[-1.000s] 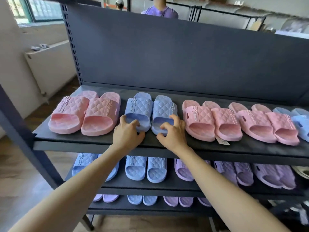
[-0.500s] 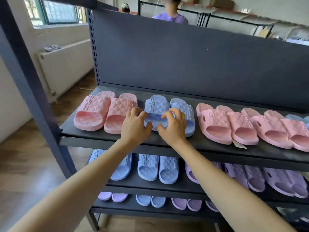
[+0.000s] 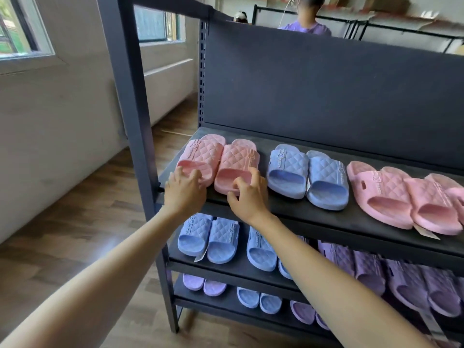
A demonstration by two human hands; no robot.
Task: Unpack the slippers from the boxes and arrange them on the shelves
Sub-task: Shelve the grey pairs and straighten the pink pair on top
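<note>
Pink slippers [image 3: 238, 159], left end of the shelf [image 3: 326, 217].
My left hand [image 3: 184, 194] and right hand [image 3: 248, 197] each clasp a heel to square the pair.

A bright room with a wood floor and someone at the far end

On the left a window [image 3: 22, 26] with a dark frame lets in daylight, green showing through the glass, and a second window [image 3: 155, 23] sits further along the same pale wall [image 3: 62, 121]. Below that second one a long low white unit [image 3: 168, 89] runs along the wall. The floor [image 3: 75, 234] is brown wood planking with a soft sheen where the light falls. At the back a person in a purple top [image 3: 307, 27] stands facing this way, seen from the chest up. Just beside them thin black metal frames [image 3: 351, 23] stand against a light back wall; what lies on the ledge above is too blurred to tell.
</note>
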